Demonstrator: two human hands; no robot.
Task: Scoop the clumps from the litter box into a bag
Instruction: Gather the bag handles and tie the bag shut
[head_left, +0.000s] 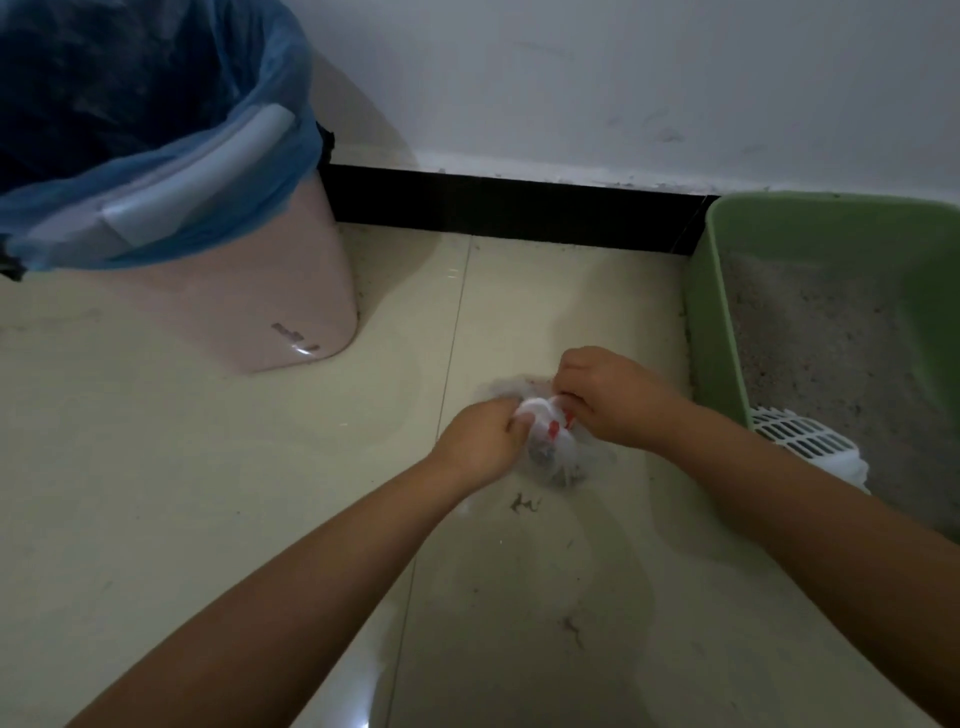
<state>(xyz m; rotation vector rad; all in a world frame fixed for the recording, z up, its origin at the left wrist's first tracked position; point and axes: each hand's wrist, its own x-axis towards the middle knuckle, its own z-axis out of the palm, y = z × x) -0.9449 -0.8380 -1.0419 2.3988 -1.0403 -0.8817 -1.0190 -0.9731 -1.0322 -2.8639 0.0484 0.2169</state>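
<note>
1. Thin white plastic, printed with a little red, is bunched between my two hands: this small crumpled plastic bag (551, 439) sits low over the pale glossy floor tiles (208, 493), between the bin and the litter box.
2. My left hand (480, 441) has its fingers curled round the bag's left side, gripping a wad of the film.
3. My right hand (610, 397) pinches the bag's upper right edge with curled fingers and thumb; both hands are clamped on the same bag, close together.
4. Whether the bag holds any clumps I cannot tell, since the film is gathered up and blurred.
5. To my right stands the green plastic litter box (719, 332), against the black skirting board (509, 205), filled with grey grainy litter (831, 343).
6. A white slotted plastic scoop (800, 439) lies in the near corner of that box, resting on the litter.
7. To my left stands a pink plastic waste bin (270, 306) lined with a blue translucent bin liner (156, 156) folded over its rim.
8. A few dark specks of debris (519, 503) lie on the tiles just in front of the bag.
</note>
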